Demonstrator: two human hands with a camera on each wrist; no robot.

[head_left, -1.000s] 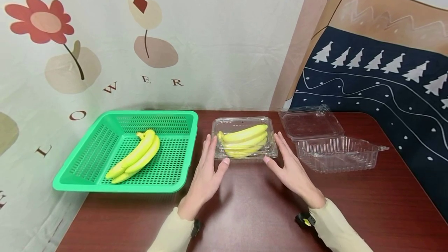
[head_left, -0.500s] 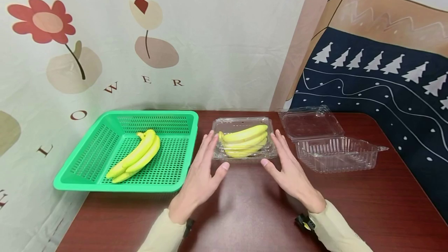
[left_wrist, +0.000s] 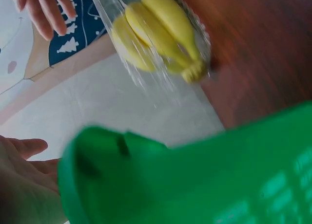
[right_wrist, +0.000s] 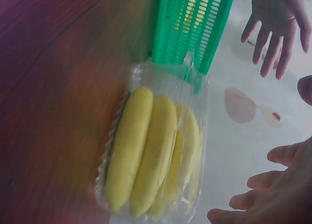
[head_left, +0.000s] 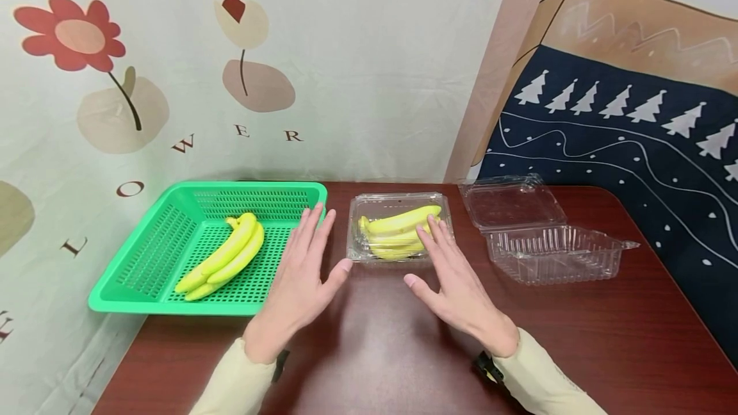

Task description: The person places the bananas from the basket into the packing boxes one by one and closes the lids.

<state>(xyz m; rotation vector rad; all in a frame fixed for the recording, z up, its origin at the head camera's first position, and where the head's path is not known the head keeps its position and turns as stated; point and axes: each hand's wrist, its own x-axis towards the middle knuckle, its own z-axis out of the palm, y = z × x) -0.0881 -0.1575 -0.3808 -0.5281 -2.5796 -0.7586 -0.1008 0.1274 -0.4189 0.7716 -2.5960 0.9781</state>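
Table (head_left: 380,364): red-brown, wood-grained. Basket (head_left: 259,186): green, slotted. Box (head_left: 398,203): clear plastic, lidded, glossy, edge ribbed; sits on the table, right of the basket. Left hand (head_left: 300,284): fingers extended, holds nothing, near the basket's rim. Right hand (head_left: 458,290): fingers extended, holds nothing, near the box. Bananas (head_left: 400,221): smooth yellow bunch inside the box.

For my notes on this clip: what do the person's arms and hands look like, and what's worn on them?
Both hands are bare, without gloves: left hand, right hand. The left sleeve and right sleeve are plain cream. A small black device shows at each wrist, left device and right device.
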